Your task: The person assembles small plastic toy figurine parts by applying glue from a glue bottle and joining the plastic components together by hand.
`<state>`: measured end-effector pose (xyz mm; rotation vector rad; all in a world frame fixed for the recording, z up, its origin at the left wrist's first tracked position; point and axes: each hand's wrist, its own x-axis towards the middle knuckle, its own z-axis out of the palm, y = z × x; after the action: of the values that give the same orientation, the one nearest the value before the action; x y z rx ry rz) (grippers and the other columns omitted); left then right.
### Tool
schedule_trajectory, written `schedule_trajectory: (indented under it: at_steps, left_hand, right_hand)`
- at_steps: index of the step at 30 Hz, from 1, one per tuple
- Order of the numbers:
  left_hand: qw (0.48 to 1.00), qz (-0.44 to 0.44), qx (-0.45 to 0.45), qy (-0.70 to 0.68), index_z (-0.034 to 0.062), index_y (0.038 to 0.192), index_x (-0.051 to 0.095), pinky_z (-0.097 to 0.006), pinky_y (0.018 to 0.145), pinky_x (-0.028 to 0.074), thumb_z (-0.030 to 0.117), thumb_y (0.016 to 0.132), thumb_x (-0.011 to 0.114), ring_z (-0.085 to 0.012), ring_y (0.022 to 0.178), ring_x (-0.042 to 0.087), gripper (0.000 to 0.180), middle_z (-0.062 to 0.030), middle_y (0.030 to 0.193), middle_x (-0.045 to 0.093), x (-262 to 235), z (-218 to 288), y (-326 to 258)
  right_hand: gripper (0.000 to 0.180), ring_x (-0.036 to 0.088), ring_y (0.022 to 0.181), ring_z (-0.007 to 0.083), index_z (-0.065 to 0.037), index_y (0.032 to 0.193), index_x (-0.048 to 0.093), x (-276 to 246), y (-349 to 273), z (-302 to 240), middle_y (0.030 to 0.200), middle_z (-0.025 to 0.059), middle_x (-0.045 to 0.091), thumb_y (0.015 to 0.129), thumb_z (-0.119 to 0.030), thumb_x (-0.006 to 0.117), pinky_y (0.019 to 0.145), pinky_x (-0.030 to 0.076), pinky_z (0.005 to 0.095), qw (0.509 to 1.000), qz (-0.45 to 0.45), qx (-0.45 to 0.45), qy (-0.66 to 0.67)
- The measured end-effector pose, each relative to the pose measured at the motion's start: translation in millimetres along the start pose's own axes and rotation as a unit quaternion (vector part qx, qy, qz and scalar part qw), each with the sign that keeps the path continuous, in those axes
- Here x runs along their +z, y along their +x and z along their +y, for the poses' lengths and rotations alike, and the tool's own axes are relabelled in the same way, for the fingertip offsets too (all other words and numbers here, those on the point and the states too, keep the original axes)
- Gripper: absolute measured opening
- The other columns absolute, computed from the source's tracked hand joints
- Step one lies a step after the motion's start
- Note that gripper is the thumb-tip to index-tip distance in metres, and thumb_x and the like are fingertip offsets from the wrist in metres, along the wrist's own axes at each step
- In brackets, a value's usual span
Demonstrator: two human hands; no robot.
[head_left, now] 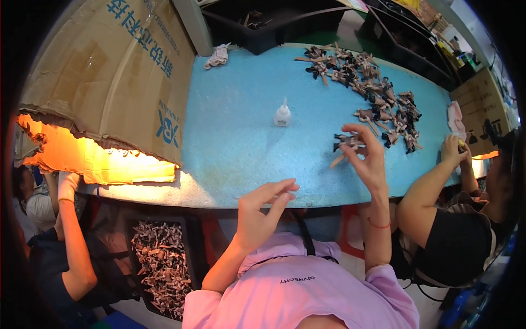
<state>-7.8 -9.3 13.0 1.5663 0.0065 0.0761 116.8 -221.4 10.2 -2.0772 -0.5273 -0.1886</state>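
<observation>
Right hand (pixel 368 159) is up over the blue foam-topped table (pixel 235 142), at about 3 o'clock from picture centre. Thumb and forefinger pinch a small figurine part (pixel 347 143), dark and tan with a tan stick poking down-left; the other fingers are spread and loosely curled. A red string sits on that wrist.

Left hand (pixel 262 211) hovers at the table's near edge, around 6 o'clock from centre. It is open, fingers extended and a bit fanned, pointing right-up, holding nothing that can be seen. Well apart from the right hand.

A curved row of similar small figurine parts (pixel 372 88) runs across the table from 12 to 2 o'clock of the right hand, nearest pieces just beside the held one. A small white glue bottle (pixel 282 115) with a pointed tip stands upright mid-table, at 10 o'clock from the right hand. A crumpled white rag (pixel 218 56) lies at the far table edge.

A cardboard box (pixel 109 77) leans over the table's left side, warm lamp light glowing under it. Black bins (pixel 274 24) sit beyond the table. A black tray of brownish parts (pixel 161 263) sits below the table at 8 o'clock.

A co-worker's arm (pixel 71 230) is at the left edge, white-gloved hand raised. Another co-worker (pixel 455 230) in black is at the right, hand (pixel 453 149) on the table edge beside a pink cloth (pixel 456 118).
</observation>
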Motion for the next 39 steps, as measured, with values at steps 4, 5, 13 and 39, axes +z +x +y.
schedule_trajectory:
  at_steps: [4, 5, 13, 39]
  left_hand:
    - [0.995, 0.027, 0.096, 0.016, 0.0004, 0.118, 0.053, -0.025, 0.069, 0.050, 0.004, 0.086, 0.052, -0.0182, 0.097, 0.057, 0.032, -0.0122, 0.107, 0.058, -1, -3, 12]
    - [0.994, 0.033, 0.101, 0.028, 0.0002, 0.119, 0.052, -0.025, 0.069, 0.050, 0.006, 0.086, 0.052, -0.0179, 0.099, 0.055, 0.033, -0.0119, 0.107, 0.057, -1, 1, 14]
    - [0.998, -0.061, -0.005, -0.014, -0.0018, 0.114, 0.054, -0.023, 0.056, 0.050, 0.005, 0.083, 0.059, -0.0158, 0.075, 0.060, 0.033, -0.0123, 0.097, 0.058, -2, 2, 11]
    - [0.946, 0.131, -0.009, -0.297, -0.0046, 0.102, 0.047, -0.030, 0.072, 0.053, -0.007, 0.081, 0.054, -0.0240, 0.091, 0.061, 0.022, -0.0151, 0.103, 0.056, -42, -19, -27]
  right_hand:
    - [0.067, 0.058, 0.084, 0.0129, -0.006, 0.129, 0.040, 11, -9, -37, 0.107, 0.0094, 0.054, 0.069, 0.011, 0.063, 0.065, 0.054, 0.0244, 0.966, -0.104, 0.037, 0.235]
    - [0.075, 0.056, 0.092, 0.0177, -0.004, 0.132, 0.033, 12, -9, -40, 0.111, 0.0149, 0.051, 0.066, 0.014, 0.065, 0.069, 0.054, 0.0266, 0.953, -0.165, 0.047, 0.250]
    - [0.078, 0.059, 0.088, 0.0162, -0.005, 0.133, 0.036, 25, -13, -61, 0.119, 0.0180, 0.049, 0.064, 0.013, 0.067, 0.067, 0.054, 0.0248, 0.934, -0.244, -0.020, 0.259]
    - [0.031, 0.061, 0.086, 0.0193, -0.001, 0.099, 0.050, 100, 48, -11, 0.095, 0.0121, 0.061, 0.073, -0.006, 0.068, 0.073, 0.050, 0.0284, 0.982, -0.037, 0.037, 0.180]
